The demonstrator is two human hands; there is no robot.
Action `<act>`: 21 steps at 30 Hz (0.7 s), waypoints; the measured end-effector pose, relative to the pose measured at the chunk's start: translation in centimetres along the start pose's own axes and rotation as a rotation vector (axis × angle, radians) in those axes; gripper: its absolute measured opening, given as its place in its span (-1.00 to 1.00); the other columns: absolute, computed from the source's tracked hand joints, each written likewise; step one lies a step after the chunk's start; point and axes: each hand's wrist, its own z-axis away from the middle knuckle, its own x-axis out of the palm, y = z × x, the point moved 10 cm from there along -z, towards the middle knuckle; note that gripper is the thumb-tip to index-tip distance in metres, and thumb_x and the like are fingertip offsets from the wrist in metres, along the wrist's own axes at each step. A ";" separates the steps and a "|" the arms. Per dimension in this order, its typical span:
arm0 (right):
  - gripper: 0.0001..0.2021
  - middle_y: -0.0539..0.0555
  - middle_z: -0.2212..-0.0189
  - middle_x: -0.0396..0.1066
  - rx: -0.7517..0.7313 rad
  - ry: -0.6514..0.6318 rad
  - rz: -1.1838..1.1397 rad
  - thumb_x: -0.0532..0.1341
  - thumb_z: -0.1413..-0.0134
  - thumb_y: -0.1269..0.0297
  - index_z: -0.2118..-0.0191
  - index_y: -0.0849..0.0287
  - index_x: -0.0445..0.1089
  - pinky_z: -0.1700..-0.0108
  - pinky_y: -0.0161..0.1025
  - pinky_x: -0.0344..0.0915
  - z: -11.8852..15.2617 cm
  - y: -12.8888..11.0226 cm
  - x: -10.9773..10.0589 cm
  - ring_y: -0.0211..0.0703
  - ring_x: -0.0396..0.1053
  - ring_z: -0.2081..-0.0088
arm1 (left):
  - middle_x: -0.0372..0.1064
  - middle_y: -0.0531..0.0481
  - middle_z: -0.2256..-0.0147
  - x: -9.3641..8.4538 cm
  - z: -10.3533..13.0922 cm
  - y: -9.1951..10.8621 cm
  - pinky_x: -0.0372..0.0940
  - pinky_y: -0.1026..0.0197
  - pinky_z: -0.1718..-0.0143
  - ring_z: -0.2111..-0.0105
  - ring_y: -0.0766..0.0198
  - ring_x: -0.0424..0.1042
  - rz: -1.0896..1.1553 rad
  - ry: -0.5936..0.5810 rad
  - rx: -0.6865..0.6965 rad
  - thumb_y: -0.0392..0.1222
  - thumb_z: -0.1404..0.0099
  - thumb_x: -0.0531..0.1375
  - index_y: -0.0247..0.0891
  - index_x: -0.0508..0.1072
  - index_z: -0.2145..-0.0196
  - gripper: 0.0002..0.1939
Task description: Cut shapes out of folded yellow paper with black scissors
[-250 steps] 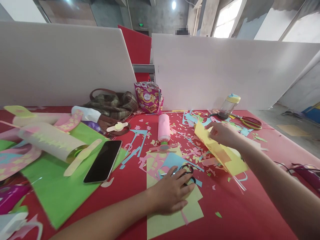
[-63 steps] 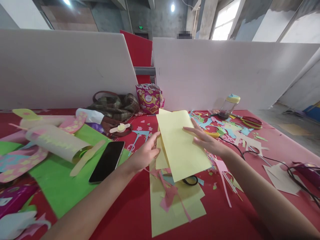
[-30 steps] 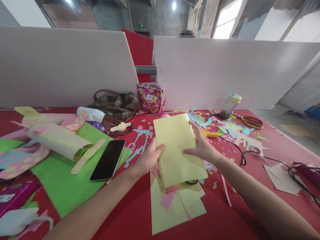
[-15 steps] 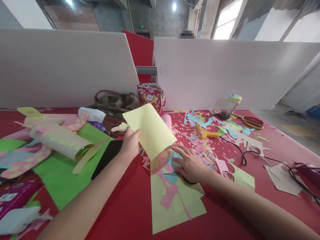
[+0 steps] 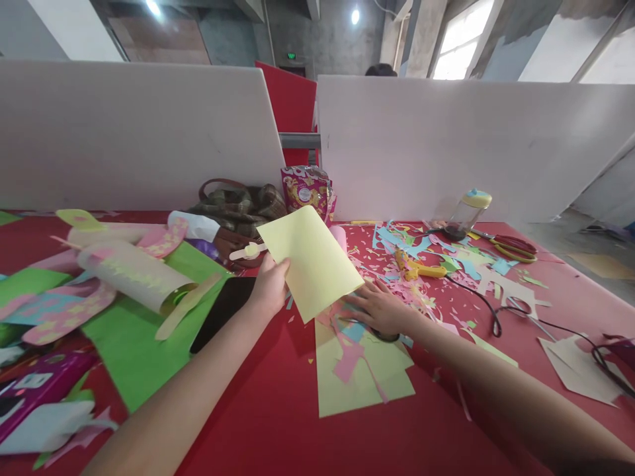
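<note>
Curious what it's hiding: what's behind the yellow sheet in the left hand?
Beyond the sheet: a snack bag, a plaid bag, part of a pink thing, and paper scraps. It hides part of the snack bag and pink thing; anything else there cannot be seen.

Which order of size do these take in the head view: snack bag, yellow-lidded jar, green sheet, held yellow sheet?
Largest to smallest:
Green sheet, partly covered
Yellow sheet, in the left hand
Snack bag
Yellow-lidded jar
Bag and jar stand farther back, so true sizes are unsure.
</note>
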 end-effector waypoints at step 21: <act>-0.70 0.16 0.04 0.23 -0.016 0.093 0.009 0.01 -0.01 0.30 0.10 0.09 0.29 -0.03 0.14 -0.17 -1.7 -1.0 -1.4 0.14 -0.16 -0.11 | 0.40 -0.12 0.25 2.6 1.1 -7.8 0.30 0.17 0.34 0.28 0.12 0.40 0.122 -0.383 -0.271 -0.26 -0.04 0.16 -0.28 0.27 0.17 -0.66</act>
